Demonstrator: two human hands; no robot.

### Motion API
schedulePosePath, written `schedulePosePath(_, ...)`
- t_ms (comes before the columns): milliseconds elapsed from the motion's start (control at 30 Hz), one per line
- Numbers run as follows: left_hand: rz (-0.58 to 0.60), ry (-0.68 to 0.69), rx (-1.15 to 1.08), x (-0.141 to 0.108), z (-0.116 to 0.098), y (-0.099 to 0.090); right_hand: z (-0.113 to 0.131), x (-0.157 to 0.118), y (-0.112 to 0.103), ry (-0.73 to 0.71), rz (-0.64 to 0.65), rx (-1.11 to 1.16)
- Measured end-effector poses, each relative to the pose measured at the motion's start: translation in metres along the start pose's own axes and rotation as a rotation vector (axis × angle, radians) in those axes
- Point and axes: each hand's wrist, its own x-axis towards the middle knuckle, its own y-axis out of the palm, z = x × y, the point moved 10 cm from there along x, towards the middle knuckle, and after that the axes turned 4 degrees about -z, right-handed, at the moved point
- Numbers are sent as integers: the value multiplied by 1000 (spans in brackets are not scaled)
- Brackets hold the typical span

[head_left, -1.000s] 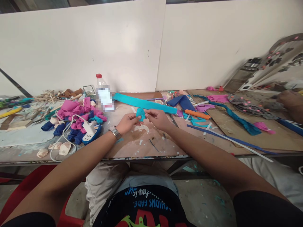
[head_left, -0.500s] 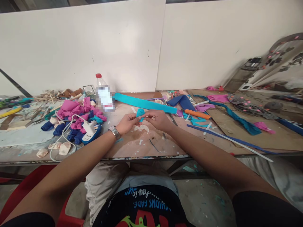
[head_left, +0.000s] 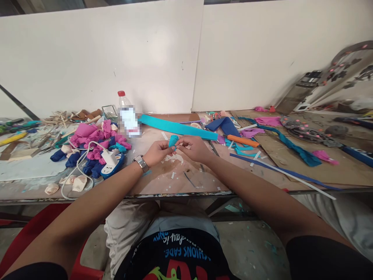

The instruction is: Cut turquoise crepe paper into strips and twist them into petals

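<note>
Between my fingertips sits a small rolled piece of turquoise crepe paper (head_left: 173, 140), raised a little over the table. My left hand (head_left: 159, 152), with a metal watch at the wrist, pinches its lower end from the left. From the right, my right hand (head_left: 192, 147) grips the same roll with thumb and fingers. Just behind the hands a long turquoise strip (head_left: 180, 128) lies slanted across the table. A heap of pink, blue and cream paper rosettes (head_left: 87, 142) lies to my left.
A white plug and cable rest on a blue power strip (head_left: 112, 165). Behind stand a lit phone (head_left: 130, 121) and a red-capped bottle (head_left: 121, 95). On the right are an orange-handled cutter (head_left: 243, 140), paper scraps, a long white strip (head_left: 303, 181) and cardboard (head_left: 344, 167).
The turquoise roll has turned slightly between my fingers and its top now looks more rounded. Both hands stay in nearly the same place, with small finger shifts.
</note>
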Motion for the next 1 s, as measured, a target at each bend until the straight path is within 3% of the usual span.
schedulePosePath(233, 11, -37, -94, -1, 3, 1, 5, 1, 1, -65, 29, 34)
schedulePosePath(500, 20, 15, 15, 0, -2, 2, 2, 0, 0, -35, -21, 0)
schedulePosePath(1000, -4, 92, 179, -3, -7, 0, -20, -2, -4, 138, -118, 113)
